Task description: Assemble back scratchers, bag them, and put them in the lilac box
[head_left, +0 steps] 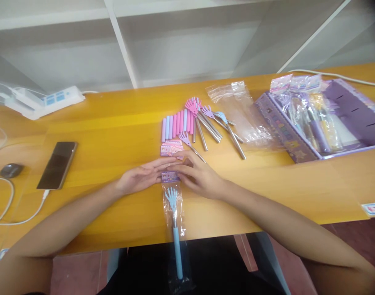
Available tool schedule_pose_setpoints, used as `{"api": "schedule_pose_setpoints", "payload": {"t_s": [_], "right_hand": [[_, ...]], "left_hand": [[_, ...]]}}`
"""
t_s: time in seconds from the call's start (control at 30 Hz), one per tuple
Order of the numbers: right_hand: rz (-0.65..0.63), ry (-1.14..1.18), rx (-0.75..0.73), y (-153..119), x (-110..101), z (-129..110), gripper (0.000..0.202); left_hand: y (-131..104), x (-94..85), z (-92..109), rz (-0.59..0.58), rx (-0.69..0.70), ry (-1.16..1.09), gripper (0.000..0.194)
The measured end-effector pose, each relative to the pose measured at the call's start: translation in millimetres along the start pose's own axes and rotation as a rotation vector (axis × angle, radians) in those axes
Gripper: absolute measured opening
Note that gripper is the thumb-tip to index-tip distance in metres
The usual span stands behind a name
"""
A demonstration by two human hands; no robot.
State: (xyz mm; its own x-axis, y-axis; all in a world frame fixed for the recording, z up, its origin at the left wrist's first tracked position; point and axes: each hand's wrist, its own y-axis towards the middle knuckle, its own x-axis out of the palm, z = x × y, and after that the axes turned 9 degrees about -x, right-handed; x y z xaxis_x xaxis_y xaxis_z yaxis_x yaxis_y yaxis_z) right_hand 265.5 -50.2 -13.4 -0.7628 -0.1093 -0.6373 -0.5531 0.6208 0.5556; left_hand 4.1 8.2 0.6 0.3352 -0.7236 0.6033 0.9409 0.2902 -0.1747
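Note:
A clear bag [181, 229] with a blue hand-shaped scratcher [177, 246] inside lies over the table's front edge, its lower end hanging past it. At the bag's top is a purple printed card [170, 176]. My left hand [142, 176] touches the card's left side, fingers stretched out. From the right, my right hand [198, 174] has its fingers bent together at the card's upper right corner. Just behind my hands lie pink printed cards [169, 148], pink and blue handle tubes [177, 124] and several metal-rod scratchers [208, 127] with hand-shaped heads.
A purple display box [301, 151] with bagged scratchers stands at the right, beside empty clear bags [245, 114]. On the left are a phone [57, 165] on a cable, a black mouse-like object [11, 170] and a white power strip [48, 100].

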Motion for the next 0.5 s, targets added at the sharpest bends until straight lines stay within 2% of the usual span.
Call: {"api": "schedule_pose_setpoints", "payload": {"t_s": [0.13,0.33,0.5], "right_hand": [[-0.013,0.006,0.012,-0.8,-1.8,0.8,0.041],[0.074,0.036,-0.038,-0.2,-3.7,0.9,0.042],[0.131,0.063,-0.060,3.2,-6.3,-2.4,0.042]], "left_hand": [[-0.1,-0.6,-0.9,0.005,0.004,0.023,0.068],[-0.9,0.9,-1.7,0.042,0.015,0.068,0.066],[-1.1,0.8,-6.3,0.070,0.013,0.160,0.073]]}}
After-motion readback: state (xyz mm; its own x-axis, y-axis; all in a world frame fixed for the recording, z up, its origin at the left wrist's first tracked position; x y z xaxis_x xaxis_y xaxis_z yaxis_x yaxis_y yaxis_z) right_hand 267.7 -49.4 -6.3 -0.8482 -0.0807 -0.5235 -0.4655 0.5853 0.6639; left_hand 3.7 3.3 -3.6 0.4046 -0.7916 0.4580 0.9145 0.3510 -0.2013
